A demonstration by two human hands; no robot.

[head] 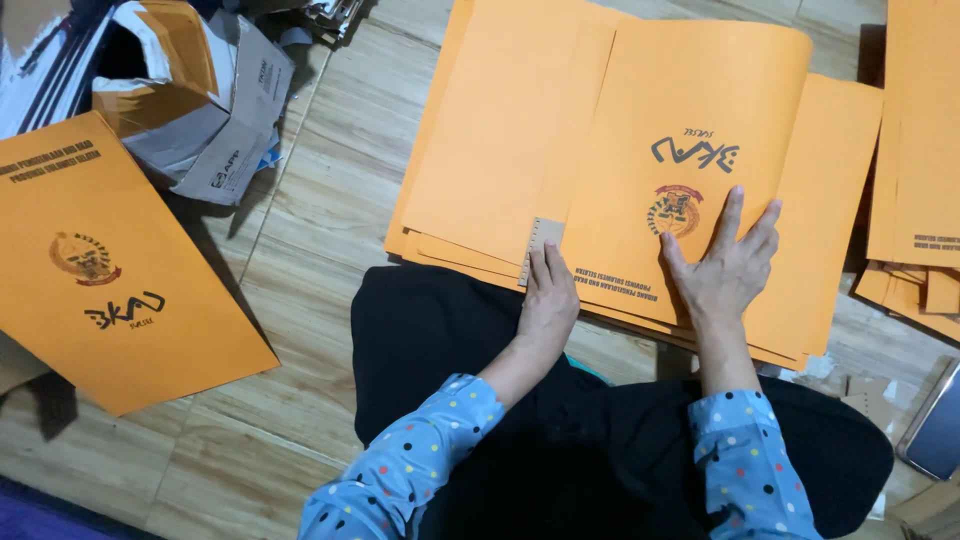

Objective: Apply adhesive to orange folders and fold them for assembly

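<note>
A torn grey and white cardboard box (pixel 195 95) is lying open at eleven o'clock, while a dark phone screen (pixel 935 425) is resting at four o'clock

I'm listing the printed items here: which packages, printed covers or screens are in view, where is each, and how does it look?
Orange folder: top centre, under the right hand, dark lettering and a round emblem.
Second orange folder: on the floor at left, same emblem.
Torn cardboard box: upper left, grey-white outside, brown inside.
Orange stack: right edge, dark print.
Dark flat device: lower right, possibly a screen.
Card strip: by the left hand.
</note>
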